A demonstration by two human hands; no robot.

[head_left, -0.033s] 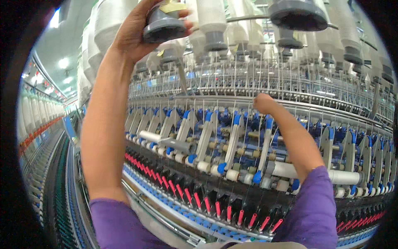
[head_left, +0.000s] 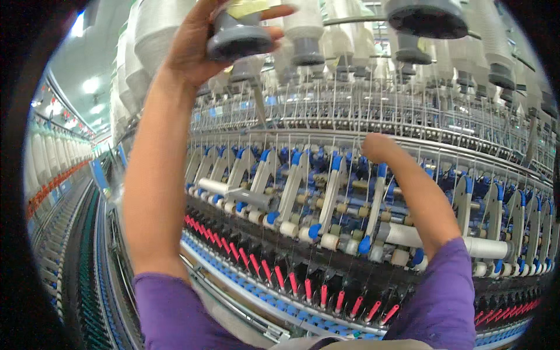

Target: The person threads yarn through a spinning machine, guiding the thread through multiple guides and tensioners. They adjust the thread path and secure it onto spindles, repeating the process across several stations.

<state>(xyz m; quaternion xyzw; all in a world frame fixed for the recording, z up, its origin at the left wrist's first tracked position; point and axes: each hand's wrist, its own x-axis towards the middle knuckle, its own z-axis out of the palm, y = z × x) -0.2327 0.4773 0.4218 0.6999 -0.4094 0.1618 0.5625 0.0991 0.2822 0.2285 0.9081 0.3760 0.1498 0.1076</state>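
Raised at the upper left, my left hand (head_left: pixel 201 44) is around the lower end of a grey bobbin (head_left: pixel 239 38) with a yellow label. Its fingers reach past the far side of the bobbin, whose top is cut off by the frame edge. My right hand (head_left: pixel 376 147) is closed, fingertips turned away, in front of the rail at the middle of the spinning frame. White roving strands (head_left: pixel 367 87) hang down close to those fingers. Whatever the fingers pinch is hidden behind the hand.
Full white roving bobbins (head_left: pixel 157 29) hang overhead, one with a dark flange (head_left: pixel 429 20) close at upper right. Below are drafting arms with blue caps (head_left: pixel 336 163), white rollers (head_left: pixel 230 189) and a row of pink tubes (head_left: pixel 324 296). An aisle-side machine (head_left: pixel 64 157) stands at left.
The whole view shifts slightly. The fingers of my left hand stretch farther out past the grey bobbin. My right hand stays closed at about the same spot by the strands.
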